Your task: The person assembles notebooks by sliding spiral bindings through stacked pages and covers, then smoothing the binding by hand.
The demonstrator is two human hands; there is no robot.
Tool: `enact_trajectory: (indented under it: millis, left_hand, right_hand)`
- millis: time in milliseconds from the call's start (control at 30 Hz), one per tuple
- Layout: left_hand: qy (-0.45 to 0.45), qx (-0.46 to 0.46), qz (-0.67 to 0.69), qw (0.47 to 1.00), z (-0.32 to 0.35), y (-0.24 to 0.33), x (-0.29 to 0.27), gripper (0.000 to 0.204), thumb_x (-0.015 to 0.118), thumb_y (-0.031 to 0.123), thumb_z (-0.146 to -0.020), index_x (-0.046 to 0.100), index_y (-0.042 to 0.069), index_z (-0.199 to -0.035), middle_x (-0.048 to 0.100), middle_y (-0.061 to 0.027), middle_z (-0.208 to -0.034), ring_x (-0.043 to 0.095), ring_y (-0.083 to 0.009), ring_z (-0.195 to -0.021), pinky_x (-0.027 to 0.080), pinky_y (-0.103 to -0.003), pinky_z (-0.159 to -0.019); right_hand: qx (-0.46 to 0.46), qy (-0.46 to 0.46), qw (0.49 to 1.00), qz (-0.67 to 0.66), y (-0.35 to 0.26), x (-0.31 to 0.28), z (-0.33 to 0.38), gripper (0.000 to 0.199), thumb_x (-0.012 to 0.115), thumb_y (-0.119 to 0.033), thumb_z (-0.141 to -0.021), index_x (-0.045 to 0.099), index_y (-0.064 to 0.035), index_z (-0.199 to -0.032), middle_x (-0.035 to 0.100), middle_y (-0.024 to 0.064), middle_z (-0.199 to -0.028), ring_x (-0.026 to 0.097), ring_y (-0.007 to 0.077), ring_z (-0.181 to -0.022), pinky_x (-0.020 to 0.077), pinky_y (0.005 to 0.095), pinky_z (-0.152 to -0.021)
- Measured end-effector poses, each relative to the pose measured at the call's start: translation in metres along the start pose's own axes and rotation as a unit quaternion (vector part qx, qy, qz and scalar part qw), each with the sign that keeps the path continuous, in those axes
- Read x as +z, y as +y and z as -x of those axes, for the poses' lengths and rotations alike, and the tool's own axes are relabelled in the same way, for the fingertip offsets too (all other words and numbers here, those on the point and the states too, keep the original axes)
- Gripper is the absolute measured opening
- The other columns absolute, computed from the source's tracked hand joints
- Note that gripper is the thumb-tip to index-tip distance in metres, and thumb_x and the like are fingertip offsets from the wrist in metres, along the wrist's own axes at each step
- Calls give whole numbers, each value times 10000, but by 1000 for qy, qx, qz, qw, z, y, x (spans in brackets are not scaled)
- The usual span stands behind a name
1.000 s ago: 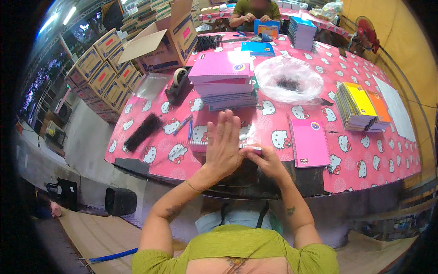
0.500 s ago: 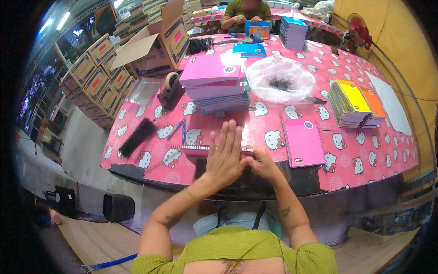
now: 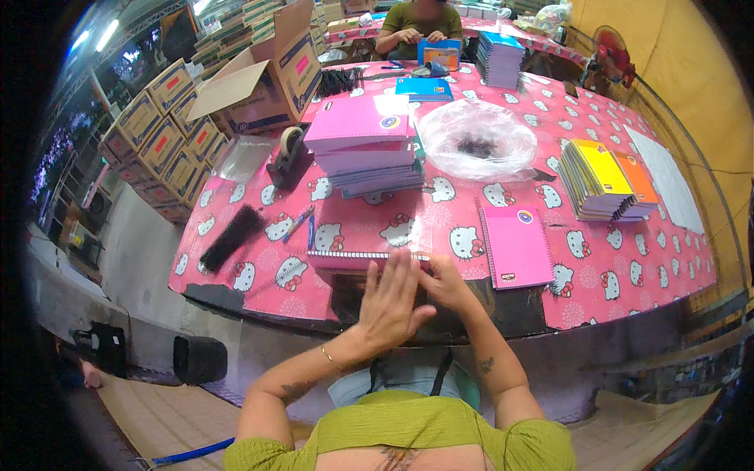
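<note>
A pink-covered notebook (image 3: 345, 264) stands on its edge near the front of the table, its holed spine upward, with a spiral coil along it. My left hand (image 3: 390, 302) lies flat against its near side, fingers stretched out and together, thumb apart. At the notebook's right end, my right hand (image 3: 444, 281) grips the corner with bent fingers; the fingertips are partly hidden. Just right of that hand lies another pink spiral notebook (image 3: 516, 247), flat on the table. Beyond the hands rises a stack of pink notebooks (image 3: 361, 125).
Black coils (image 3: 232, 238) and pens (image 3: 298, 225) lie left, near a tape dispenser (image 3: 289, 157). A plastic bag (image 3: 479, 141) sits mid-table. Yellow notebooks (image 3: 595, 169) are piled right. An open carton (image 3: 263, 86) stands far left. Across the table, a person (image 3: 420, 27) handles a blue notebook.
My left hand has slid down and toward me, from fingers raised above the spine to lower against the notebook. Coil loops no longer stick out past its left end. My right hand keeps its grip.
</note>
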State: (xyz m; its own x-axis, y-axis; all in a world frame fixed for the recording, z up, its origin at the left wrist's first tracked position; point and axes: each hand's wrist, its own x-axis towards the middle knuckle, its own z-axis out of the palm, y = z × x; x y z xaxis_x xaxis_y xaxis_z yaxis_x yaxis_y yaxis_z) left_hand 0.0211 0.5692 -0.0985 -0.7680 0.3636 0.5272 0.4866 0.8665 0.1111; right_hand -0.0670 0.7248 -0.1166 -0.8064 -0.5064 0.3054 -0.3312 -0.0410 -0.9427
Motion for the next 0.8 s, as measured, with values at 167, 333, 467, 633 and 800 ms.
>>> enact_trajectory:
  millis: [167, 333, 467, 633, 800]
  left_hand:
    - [-14, -55, 72, 996, -50, -26, -41, 376, 541, 330, -1006, 634, 47, -1235, 671, -122, -1222, 594, -280, -1224, 87, -559, -1205]
    - [43, -14, 119, 992, -50, -27, -38, 131, 731, 170, -869, 698, 112, -981, 700, -16, -900, 679, -208, -894, 178, -551, -1194]
    - [67, -9, 122, 990, -51, -26, -35, 136, 743, 167, -858, 693, 110, -971, 687, -23, -874, 674, -209, -862, 213, -541, -1182]
    - [57, -16, 125, 990, -50, -28, -34, 132, 721, 195, -880, 692, 105, -972, 677, -39, -861, 664, -224, -850, 317, -515, -1111]
    - [51, 11, 106, 993, -53, -28, -38, 146, 720, 197, -879, 685, 95, -978, 662, -50, -845, 649, -240, -830, 414, -467, -985]
  right_hand:
    - [-13, -38, 996, 79, -35, -18, 6, 294, 617, -106, -974, 631, 23, -1237, 685, 86, -1122, 627, 124, -1009, 517, 311, -884]
    - [99, -31, 994, 35, -53, -48, 3, 220, 674, -151, -944, 722, -6, -1103, 729, 59, -954, 644, 100, -892, 521, 280, -810]
    - [50, -60, 994, 71, -51, -54, -8, 168, 683, -142, -932, 727, 0, -1011, 725, 57, -899, 665, 101, -836, 542, 276, -772]
    - [-32, -78, 991, 103, -51, -55, -18, 135, 704, -133, -907, 706, -2, -939, 718, 79, -890, 691, 125, -806, 564, 280, -746]
    - [-57, -60, 991, 104, -49, -51, -17, 130, 719, -117, -859, 672, 0, -893, 692, 76, -841, 683, 136, -764, 552, 289, -714]
